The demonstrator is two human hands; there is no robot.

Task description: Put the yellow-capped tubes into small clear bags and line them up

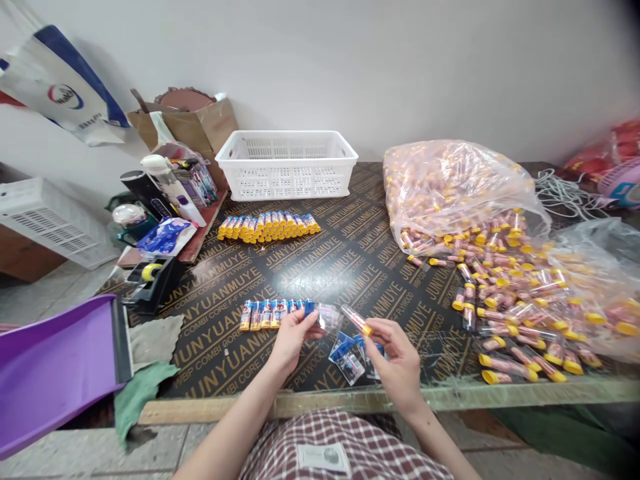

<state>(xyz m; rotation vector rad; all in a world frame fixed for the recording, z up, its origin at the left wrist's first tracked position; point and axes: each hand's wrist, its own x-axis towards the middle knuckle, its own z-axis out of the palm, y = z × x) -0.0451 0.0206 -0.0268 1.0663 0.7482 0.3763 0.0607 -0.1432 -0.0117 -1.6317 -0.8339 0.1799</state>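
Note:
Between the thumb and fingers of my left hand (295,337) is a small clear plastic bag (327,316) with a blue top. My right hand (395,357) pinches a clear tube (355,317) with a yellow cap, its far end close to the bag. More blue-topped bags (347,363) lie on the table below my hands, partly hidden by my right hand. A row of filled tubes (267,315) with blue tops and yellow ends lies just left of my left hand. Farther back is a stacked pile of similar tubes (270,225).
A white plastic basket (287,180) stands by the wall. At right, loose yellow-capped tubes (520,320) spill from a large clear bag (450,180). On the left are a tape dispenser (155,280), bottles (173,187) and a purple dustpan (60,367). A wooden strip (225,405) edges the table.

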